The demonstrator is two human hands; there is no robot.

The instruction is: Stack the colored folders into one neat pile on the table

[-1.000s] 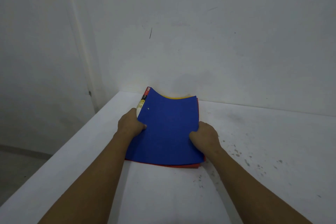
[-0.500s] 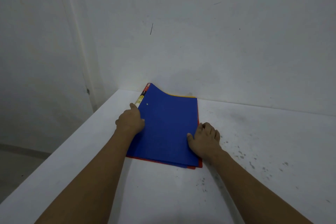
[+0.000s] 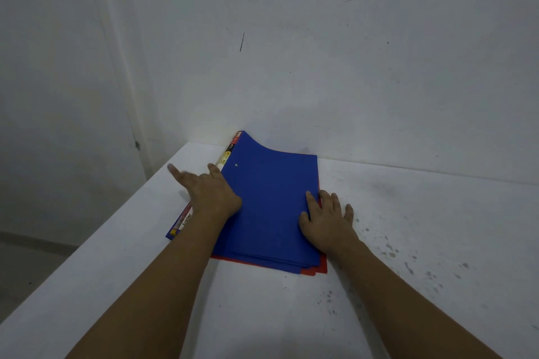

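Broadly, the white table (image 3: pixel 408 242) runs into a wall (image 3: pixel 350 67) corner, and the folder pile (image 3: pixel 271 207) lies pushed against that corner, probably so the wall squares its far edges. A red folder (image 3: pixel 320 269) pokes out beneath the blue ones at the near right. The left hand (image 3: pixel 210 192) lies splayed over the spine edge; the right hand (image 3: pixel 326 221) presses flat, fingers spread, gripping nothing. Nothing crowds the pile.

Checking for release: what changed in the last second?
Left hand opened from its curled hold on the pile's left edge, fingers now splayed. Right hand let go of the right edge and lies flat, partly on the table. Folder pile stayed by the wall, blue on top.
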